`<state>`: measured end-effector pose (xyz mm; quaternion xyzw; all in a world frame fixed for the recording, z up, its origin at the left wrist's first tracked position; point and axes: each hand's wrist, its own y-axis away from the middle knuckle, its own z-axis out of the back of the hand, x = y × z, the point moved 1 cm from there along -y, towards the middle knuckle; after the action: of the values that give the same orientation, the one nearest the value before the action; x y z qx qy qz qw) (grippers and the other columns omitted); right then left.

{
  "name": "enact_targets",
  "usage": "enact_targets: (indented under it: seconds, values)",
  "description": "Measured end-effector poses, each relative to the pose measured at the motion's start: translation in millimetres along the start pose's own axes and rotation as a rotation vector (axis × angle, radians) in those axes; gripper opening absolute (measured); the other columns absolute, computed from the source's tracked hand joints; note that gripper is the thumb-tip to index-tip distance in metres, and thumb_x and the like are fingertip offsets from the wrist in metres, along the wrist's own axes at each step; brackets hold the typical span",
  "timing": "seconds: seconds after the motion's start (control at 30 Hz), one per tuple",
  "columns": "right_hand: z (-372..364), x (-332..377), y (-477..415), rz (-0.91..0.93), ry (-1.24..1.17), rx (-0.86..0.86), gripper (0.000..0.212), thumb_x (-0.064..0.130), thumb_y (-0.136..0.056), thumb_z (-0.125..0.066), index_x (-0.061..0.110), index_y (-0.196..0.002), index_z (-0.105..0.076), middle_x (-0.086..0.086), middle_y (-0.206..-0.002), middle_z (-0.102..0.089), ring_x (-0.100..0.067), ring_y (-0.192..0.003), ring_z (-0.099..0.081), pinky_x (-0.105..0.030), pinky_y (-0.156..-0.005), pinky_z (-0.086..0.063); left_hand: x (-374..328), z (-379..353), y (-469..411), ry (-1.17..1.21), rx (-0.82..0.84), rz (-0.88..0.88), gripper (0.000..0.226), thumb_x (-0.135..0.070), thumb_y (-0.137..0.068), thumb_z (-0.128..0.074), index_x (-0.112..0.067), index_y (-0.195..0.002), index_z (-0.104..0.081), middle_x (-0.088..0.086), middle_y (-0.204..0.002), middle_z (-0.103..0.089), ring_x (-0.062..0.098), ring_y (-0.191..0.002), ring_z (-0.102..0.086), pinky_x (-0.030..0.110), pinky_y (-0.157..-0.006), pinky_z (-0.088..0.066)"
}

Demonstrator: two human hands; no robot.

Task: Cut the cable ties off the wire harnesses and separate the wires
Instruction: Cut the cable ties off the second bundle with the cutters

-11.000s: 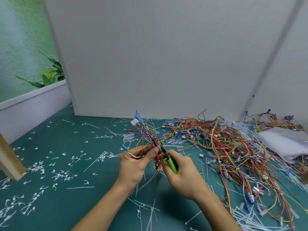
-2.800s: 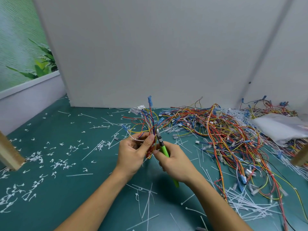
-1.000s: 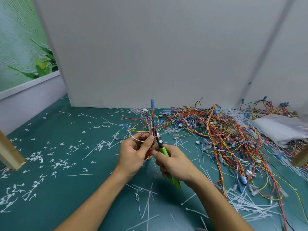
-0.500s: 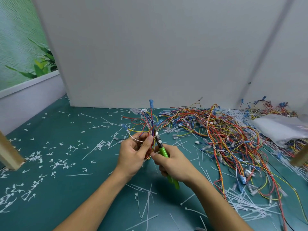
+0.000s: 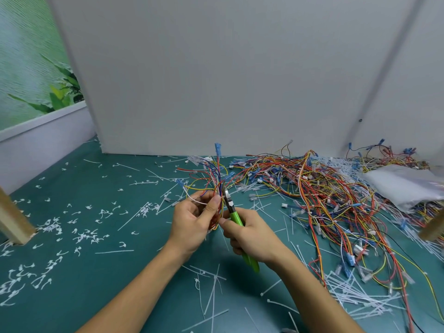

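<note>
Left hand [image 5: 192, 222] grip pinches wire harness [image 5: 216, 179]; right hand [image 5: 254, 236] grip clasps green cutters [image 5: 235, 217], tips at harness's 3 o'clock.

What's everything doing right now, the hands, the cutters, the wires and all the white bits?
left hand, gripping the wire harness.
right hand, gripping the green cutters.
green cutters, tip up against the harness.
wire harness, held up, wires fanning out above the hand.
wire pile, loose and tangled on the table.
cut cable ties, scattered flat on the table.
plastic bag, crumpled, lying on the wire pile.
</note>
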<state>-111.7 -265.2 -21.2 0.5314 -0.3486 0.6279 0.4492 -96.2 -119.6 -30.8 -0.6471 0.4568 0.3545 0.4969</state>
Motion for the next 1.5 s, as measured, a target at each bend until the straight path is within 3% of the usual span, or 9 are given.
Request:
enact_targets:
  seconds: [0.27, 0.63, 0.83, 1.0, 1.27, 1.4, 1.5]
  values:
    - [-0.6, -1.6, -1.2, -0.013, 0.048, -0.009, 0.018, 0.015, -0.104, -0.045, 0.016, -0.087, -0.051, 0.011, -0.053, -0.042, -0.010, -0.043, -0.033, -0.021, -0.043, -0.032, 3.2, -0.2, -0.8, 0.033, -0.004, 0.014, 0.010, -0.020, -0.082, -0.070, -0.013, -0.089, -0.070, 0.000, -0.079, -0.073, 0.012, -0.073, -0.066, 0.024, -0.070, -0.058]
    - [-1.7, -1.4, -1.6, 0.013, 0.053, 0.002, 0.017, 0.014, -0.104, -0.046, 0.016, -0.088, -0.051, 0.009, -0.057, -0.042, -0.008, -0.044, -0.036, -0.022, -0.044, -0.033, 4.1, -1.6, -1.7, 0.026, 0.003, -0.026, 0.009, -0.018, -0.083, -0.067, -0.011, -0.089, -0.067, -0.002, -0.077, -0.072, 0.012, -0.070, -0.065, 0.023, -0.068, -0.058]
    - [-1.3, -0.5, -0.7, -0.018, 0.053, 0.007, 0.021, 0.015, -0.104, -0.041, 0.019, -0.083, -0.046, 0.008, -0.056, -0.041, -0.010, -0.044, -0.034, -0.023, -0.045, -0.031, 5.1, -2.0, -1.0, 0.030, 0.015, -0.038, 0.004, -0.018, -0.084, -0.067, -0.016, -0.086, -0.069, -0.003, -0.078, -0.073, 0.008, -0.071, -0.066, 0.022, -0.069, -0.058]
    - [-2.2, 1.5, -0.1, -0.032, -0.003, 0.012, 0.019, 0.015, -0.105, -0.048, 0.016, -0.086, -0.050, 0.008, -0.055, -0.041, -0.010, -0.042, -0.034, -0.021, -0.043, -0.032, 7.0, 0.3, -2.1, 0.019, 0.007, -0.015, 0.009, -0.020, -0.085, -0.067, -0.013, -0.090, -0.068, 0.005, -0.079, -0.069, 0.025, -0.075, -0.061, 0.032, -0.069, -0.055]
    - [-0.3, 0.7, -0.8, -0.044, 0.048, 0.002, 0.016, 0.016, -0.104, -0.045, 0.015, -0.089, -0.050, 0.011, -0.053, -0.040, -0.009, -0.041, -0.032, -0.020, -0.043, -0.032, 8.0, -0.9, -1.5, 0.025, -0.009, -0.005, 0.005, -0.021, -0.084, -0.069, -0.017, -0.086, -0.071, 0.004, -0.079, -0.069, 0.025, -0.075, -0.060, 0.035, -0.071, -0.056]
    - [0.3, 0.9, -0.4, -0.049, 0.046, 0.007, 0.015, 0.015, -0.103, -0.043, 0.006, -0.091, -0.047, 0.011, -0.052, -0.039, -0.010, -0.041, -0.031, -0.021, -0.044, -0.030, 5.3, -3.2, -0.8, 0.020, 0.012, -0.029, 0.009, -0.021, -0.085, -0.067, -0.028, -0.084, -0.074, -0.001, -0.073, -0.065, 0.021, -0.070, -0.054, 0.023, -0.062, -0.052]
    - [-0.6, 2.3, 0.5, -0.053, -0.007, 0.024, 0.013, 0.014, -0.104, -0.045, 0.013, -0.093, -0.050, 0.008, -0.054, -0.038, -0.011, -0.041, -0.030, -0.020, -0.043, -0.030, 5.1, -2.6, -0.9, 0.019, 0.009, -0.025, 0.008, -0.021, -0.085, -0.067, -0.025, -0.084, -0.074, 0.000, -0.074, -0.066, 0.021, -0.070, -0.055, 0.023, -0.062, -0.052]
